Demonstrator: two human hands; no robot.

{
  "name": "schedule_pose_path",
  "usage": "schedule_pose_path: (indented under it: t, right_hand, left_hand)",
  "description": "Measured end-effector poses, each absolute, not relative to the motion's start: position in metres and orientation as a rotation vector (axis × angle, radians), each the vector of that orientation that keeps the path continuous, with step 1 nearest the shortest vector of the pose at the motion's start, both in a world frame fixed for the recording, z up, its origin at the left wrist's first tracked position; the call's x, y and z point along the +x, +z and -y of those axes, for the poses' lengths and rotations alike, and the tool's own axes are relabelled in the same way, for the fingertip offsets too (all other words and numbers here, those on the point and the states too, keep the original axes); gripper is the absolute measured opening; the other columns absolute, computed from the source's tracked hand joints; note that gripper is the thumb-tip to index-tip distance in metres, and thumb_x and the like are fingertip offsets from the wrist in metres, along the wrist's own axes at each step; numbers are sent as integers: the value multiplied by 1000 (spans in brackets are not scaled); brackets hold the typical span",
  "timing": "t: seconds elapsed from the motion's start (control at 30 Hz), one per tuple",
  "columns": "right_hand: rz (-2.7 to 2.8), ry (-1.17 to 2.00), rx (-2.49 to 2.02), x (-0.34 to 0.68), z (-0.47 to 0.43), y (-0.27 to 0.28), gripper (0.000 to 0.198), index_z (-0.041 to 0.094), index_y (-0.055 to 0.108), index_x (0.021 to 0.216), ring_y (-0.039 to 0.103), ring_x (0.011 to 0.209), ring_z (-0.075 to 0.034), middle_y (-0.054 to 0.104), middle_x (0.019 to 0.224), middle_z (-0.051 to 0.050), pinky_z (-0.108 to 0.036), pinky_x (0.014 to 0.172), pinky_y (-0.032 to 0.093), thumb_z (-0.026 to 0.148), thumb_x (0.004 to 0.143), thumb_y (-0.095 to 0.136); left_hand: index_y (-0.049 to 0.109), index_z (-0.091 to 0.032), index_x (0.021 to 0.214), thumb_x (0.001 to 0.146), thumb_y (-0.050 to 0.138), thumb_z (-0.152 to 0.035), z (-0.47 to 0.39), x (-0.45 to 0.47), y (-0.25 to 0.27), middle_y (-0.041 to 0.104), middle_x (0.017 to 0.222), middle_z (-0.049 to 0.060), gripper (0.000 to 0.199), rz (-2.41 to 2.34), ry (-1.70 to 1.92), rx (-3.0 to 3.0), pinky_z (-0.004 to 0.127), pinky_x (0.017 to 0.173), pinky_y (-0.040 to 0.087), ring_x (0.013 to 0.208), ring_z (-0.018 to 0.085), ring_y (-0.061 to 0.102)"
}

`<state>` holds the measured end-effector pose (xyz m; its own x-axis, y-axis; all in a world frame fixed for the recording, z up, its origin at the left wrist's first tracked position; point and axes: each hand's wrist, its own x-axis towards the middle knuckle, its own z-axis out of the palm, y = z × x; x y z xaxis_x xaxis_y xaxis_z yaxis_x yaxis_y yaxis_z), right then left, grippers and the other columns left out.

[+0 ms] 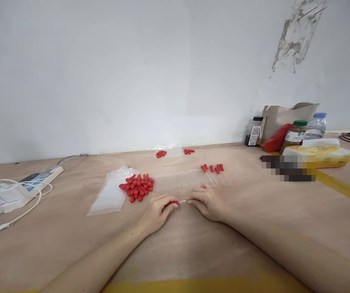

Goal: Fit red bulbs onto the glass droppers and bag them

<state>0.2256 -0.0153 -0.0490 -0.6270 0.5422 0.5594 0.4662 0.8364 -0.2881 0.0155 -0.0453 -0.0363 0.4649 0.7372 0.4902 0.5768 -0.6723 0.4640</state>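
Over the smooth brown tabletop (175,252), my left hand (158,211) is pinching a small red rounded bulb (176,202); my right hand (207,202) is gripping a slender clear tube (183,201), bridging both hands. Beyond: loose red bulbs (136,187), lying heaped; clear tubes (176,182), lying in a row; red-capped tubes (217,170), lying rightmost.

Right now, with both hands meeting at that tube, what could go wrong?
The left hand pinches a red bulb and the right hand a thin clear tube; a sideways push might bend or break it. The row of tubes lies just beyond, so a slip could disarrange it. The loose red heap nearby might scatter if bumped.
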Motion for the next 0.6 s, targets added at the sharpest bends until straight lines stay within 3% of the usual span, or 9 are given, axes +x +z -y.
schedule_pose_path:
  t: [0.37, 0.6]
  right_hand:
    - [2362, -98, -731, 220, 21, -49, 23, 16, 59, 76, 47, 61, -12, 59, 69, -4, -29, 64, 26, 18, 85, 38]
    - [2358, -82, -678, 214, 22, -52, 23, 15, 55, 70, 45, 59, -12, 55, 64, -3, -28, 63, 29, 16, 84, 37]
  left_hand:
    - [58, -17, 84, 87, 44, -26, 45, 16, -39, 61, 75, 2, 17, -1147, 947, 2604, 24, 64, 42, 68, 13, 54]
    - [56, -15, 84, 87, 42, -26, 45, 14, -41, 57, 72, 3, 17, -1081, 877, 2692, 24, 63, 41, 68, 14, 52]
